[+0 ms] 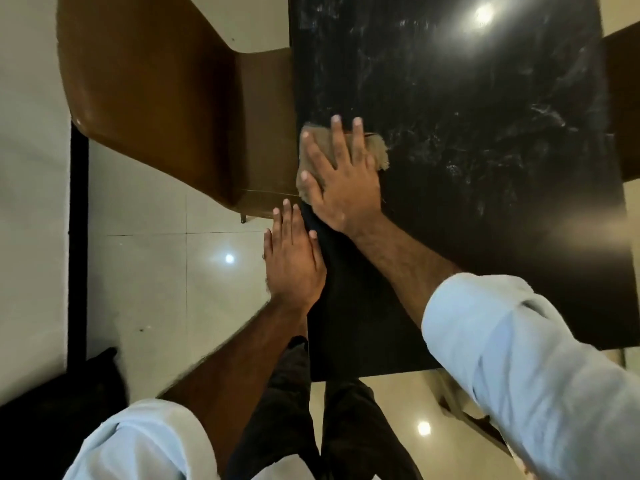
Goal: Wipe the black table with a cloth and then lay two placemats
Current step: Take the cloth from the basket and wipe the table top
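The black table (467,133) fills the upper right of the head view, its glossy top marked with pale smears. A folded brown cloth (375,148) lies at the table's left edge. My right hand (341,178) presses flat on the cloth with straight, spread fingers. My left hand (292,258) is held flat just off the table's left edge, below the cloth, fingers straight and holding nothing. No placemats are in view.
A brown wooden chair (156,98) stands against the table's left side, its seat reaching under the edge. Another brown chair part (623,98) shows at the far right. Glossy pale floor tiles (156,289) lie to the left and below.
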